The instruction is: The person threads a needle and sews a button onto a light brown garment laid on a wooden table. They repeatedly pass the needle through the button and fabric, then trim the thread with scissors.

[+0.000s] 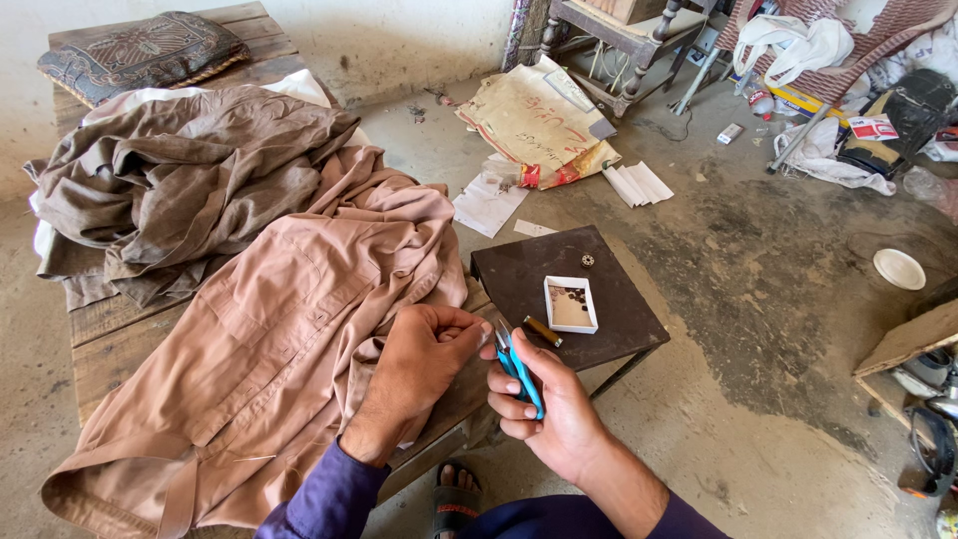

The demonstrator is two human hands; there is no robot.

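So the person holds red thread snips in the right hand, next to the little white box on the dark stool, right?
Not quite: the thread snips are blue, not red, as the head view shows. The rest holds: the right hand holds them, next to the small white box on the dark stool.

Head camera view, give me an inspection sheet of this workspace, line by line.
Surface: wooden bench with a small dark stool at its right end.
Job's things: light brown shirt spread on the bench; blue thread snips; small white box of dark bits on the stool.
Clutter: darker brown garment heaped behind; cushion; papers on the floor.
Hands: left hand pinches the shirt edge; right hand holds the snips.
Cables: nothing seen.
Surroundings: stained concrete floor, white dish, chair with cloth.
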